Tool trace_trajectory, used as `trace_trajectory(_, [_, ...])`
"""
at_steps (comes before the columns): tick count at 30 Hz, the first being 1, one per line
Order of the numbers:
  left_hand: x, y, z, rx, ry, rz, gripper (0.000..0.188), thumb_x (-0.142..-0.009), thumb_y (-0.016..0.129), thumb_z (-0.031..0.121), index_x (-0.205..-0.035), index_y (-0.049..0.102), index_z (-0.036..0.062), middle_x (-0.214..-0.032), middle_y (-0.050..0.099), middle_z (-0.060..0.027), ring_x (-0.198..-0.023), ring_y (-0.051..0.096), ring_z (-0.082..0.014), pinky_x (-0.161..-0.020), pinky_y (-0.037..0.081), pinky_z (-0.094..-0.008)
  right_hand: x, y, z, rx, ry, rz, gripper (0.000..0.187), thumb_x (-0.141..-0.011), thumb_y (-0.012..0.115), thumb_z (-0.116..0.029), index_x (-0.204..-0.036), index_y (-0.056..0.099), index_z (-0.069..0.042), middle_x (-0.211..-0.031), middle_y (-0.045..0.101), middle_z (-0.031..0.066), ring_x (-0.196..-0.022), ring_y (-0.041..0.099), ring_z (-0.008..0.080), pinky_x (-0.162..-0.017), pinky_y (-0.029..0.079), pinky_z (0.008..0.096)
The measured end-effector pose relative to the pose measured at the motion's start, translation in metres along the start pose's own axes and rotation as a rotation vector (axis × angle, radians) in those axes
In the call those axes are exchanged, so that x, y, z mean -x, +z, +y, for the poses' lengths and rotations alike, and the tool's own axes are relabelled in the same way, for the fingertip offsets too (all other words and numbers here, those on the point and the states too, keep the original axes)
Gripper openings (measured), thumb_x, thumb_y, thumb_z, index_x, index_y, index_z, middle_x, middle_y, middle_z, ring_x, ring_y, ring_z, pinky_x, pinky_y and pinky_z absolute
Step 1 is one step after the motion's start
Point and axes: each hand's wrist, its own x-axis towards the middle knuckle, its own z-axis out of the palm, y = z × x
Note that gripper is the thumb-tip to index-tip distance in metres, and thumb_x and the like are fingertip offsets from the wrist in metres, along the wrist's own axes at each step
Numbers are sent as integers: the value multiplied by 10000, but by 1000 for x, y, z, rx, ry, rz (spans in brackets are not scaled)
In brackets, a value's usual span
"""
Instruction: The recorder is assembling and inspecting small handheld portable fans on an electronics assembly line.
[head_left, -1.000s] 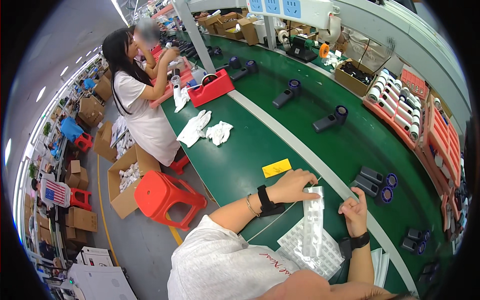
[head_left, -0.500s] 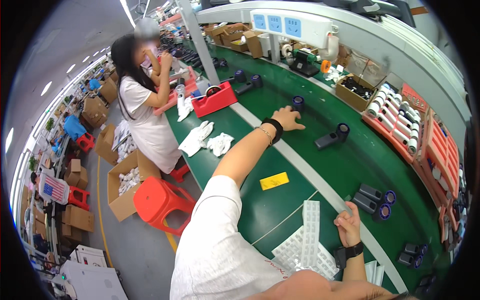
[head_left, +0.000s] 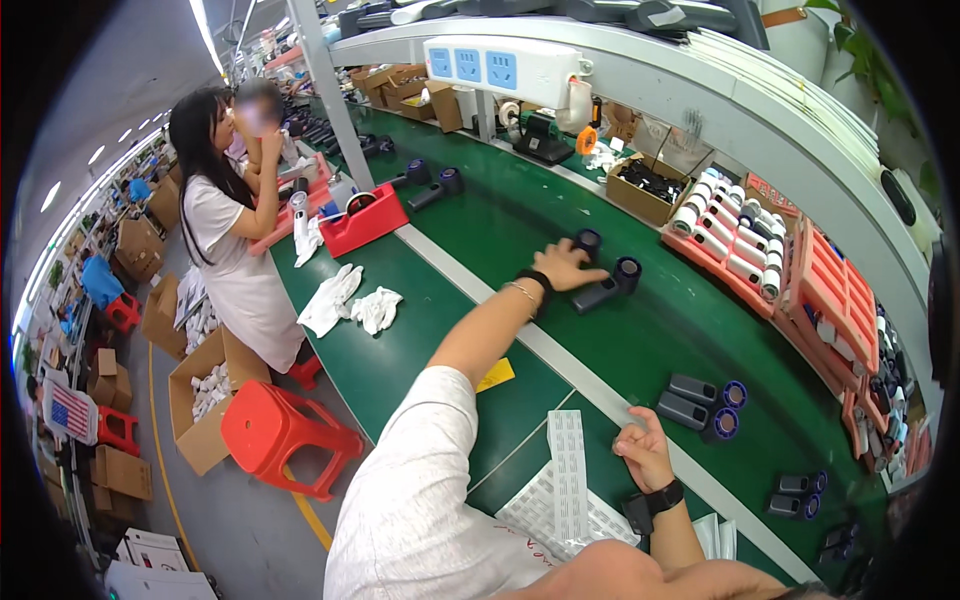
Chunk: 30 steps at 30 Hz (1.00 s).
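My left hand (head_left: 562, 268) reaches across the green table, its fingers over a dark hair dryer (head_left: 587, 241) with a purple-ringed head; the handle is hidden under the hand. Just right of it lies a second grey hair dryer (head_left: 597, 294), close to my thumb. My right hand (head_left: 645, 450) is near the metal strip with its fingers curled; whatever they may hold is too small to make out. Below it are sheets of small pale labels (head_left: 568, 470). A yellow card (head_left: 496, 375) is partly covered by my left arm.
More hair dryers (head_left: 687, 400) lie to the right. White gloves (head_left: 332, 300) and a red tape dispenser (head_left: 366, 222) are on the left. Pink trays (head_left: 725, 235) with white cylindrical parts stand at the far right. A person (head_left: 235, 220) works at the left, near a red stool (head_left: 285, 435).
The view has swung to the right. My left hand and the hair dryer under it have come nearer and closer to the second hair dryer. My right hand stays curled near the labels.
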Motion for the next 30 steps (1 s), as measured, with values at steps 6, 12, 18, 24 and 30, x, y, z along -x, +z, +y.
trace_trajectory(6, [5,55,52,-196,170,141,669,-687,624,615,-1162,573,148,-1280,401,-202,-1155,414,-392,-904,342,-582,0,1,-2,-17,-22,-4,574,-766,631,57,-1265,386,-82,-746,551,50,-702,533,143,-703,432,275])
trace_trajectory(12, [31,42,53,133,174,18,623,-712,642,480,-1177,526,82,-1270,415,-202,-1142,437,-382,-916,393,-483,-3,4,1,-55,-19,-34,585,-752,630,109,-1254,388,-68,-782,571,57,-722,554,133,-719,456,252])
trace_trajectory(18, [129,-8,58,1327,184,-271,506,-795,563,365,-1182,497,47,-1178,499,-169,-1097,514,-312,-897,458,-462,4,3,1,18,-59,-5,576,-766,643,38,-1270,383,-70,-747,540,43,-690,529,134,-693,442,256])
trace_trajectory(24, [220,-46,52,2218,170,-426,499,-811,503,373,-1183,479,42,-1190,518,-174,-1104,530,-322,-875,494,-492,5,22,-7,41,-70,70,603,-777,657,-20,-1300,361,-70,-727,502,24,-674,500,125,-670,429,253])
trace_trajectory(30, [249,-47,56,2398,344,-74,430,-752,473,402,-1030,537,80,-1270,463,-194,-1170,472,-383,-868,476,-562,0,100,-42,96,-195,38,642,-778,636,9,-1333,322,-65,-760,532,35,-701,504,121,-665,423,246])
